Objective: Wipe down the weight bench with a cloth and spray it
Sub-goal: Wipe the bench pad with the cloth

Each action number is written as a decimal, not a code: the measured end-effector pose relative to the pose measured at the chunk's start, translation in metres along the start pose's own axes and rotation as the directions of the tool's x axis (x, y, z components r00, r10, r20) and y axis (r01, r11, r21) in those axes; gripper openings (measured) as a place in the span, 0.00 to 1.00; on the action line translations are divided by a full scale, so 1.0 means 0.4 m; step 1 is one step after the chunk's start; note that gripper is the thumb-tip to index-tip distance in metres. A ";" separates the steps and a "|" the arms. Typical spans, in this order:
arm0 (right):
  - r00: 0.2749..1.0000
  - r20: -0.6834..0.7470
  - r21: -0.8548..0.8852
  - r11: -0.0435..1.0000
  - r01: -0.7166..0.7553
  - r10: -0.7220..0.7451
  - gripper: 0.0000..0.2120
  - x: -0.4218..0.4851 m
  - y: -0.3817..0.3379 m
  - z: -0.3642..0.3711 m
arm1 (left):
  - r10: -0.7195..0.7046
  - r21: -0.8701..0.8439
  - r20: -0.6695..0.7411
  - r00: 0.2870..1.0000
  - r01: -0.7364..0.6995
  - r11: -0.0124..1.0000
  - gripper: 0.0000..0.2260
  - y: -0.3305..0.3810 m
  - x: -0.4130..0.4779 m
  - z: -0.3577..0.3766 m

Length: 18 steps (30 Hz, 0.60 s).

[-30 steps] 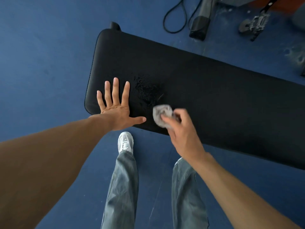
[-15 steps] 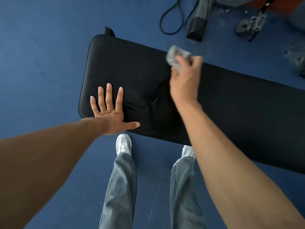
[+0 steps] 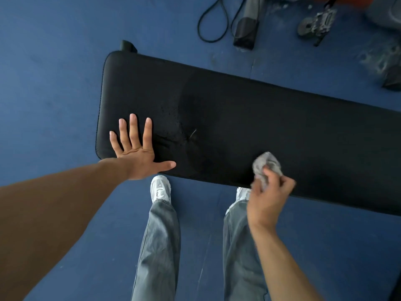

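Note:
A long black padded weight bench (image 3: 271,114) runs from the left end near me off the right edge. My left hand (image 3: 136,151) lies flat on its near left corner, fingers spread. My right hand (image 3: 269,196) grips a crumpled grey cloth (image 3: 265,164) and presses it on the pad near the front edge. A darker wet patch with droplets (image 3: 184,118) shows between the two hands. No spray bottle is in view.
Blue floor surrounds the bench. My legs in grey jeans and white shoes (image 3: 160,187) stand against its near side. Beyond the bench lie a black cable loop (image 3: 212,22), a dark post foot (image 3: 246,33) and a metal fitting (image 3: 316,22).
My right hand swept the cloth from the near edge to the far edge, then back to the near edge further right. The left hand stayed planted.

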State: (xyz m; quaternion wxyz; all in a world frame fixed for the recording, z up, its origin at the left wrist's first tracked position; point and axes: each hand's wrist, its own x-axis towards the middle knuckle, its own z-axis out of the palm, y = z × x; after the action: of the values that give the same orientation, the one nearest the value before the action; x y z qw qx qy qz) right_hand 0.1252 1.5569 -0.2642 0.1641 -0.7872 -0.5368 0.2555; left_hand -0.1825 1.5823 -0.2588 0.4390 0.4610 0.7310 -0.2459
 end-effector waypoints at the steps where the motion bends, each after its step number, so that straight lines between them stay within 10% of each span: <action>1: 0.997 0.042 0.015 0.998 0.061 -0.062 0.19 -0.021 -0.030 0.033 | 0.003 0.002 0.001 1.000 -0.003 1.000 0.58 0.000 0.000 0.000; 5: 0.899 0.279 0.126 0.941 0.314 -0.337 0.22 -0.115 -0.206 0.181 | 0.019 -0.013 -0.025 1.000 -0.019 1.000 0.58 -0.002 0.002 0.007; 9: 0.886 0.346 0.049 0.949 0.310 -0.307 0.23 -0.141 -0.237 0.193 | 0.037 -0.021 -0.060 0.998 -0.038 0.999 0.58 -0.007 0.002 0.014; 18: 0.967 -0.133 -0.026 0.974 -0.224 0.219 0.15 -0.020 0.062 -0.019 | 0.047 -0.010 -0.031 0.998 -0.047 0.999 0.57 -0.017 0.008 0.014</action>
State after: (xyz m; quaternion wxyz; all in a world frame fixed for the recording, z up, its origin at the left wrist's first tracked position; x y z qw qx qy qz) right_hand 0.1461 1.5406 -0.2693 0.1526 -0.8604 -0.4388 0.2096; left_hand -0.1867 1.5763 -0.2647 0.4356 0.4795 0.7279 -0.2245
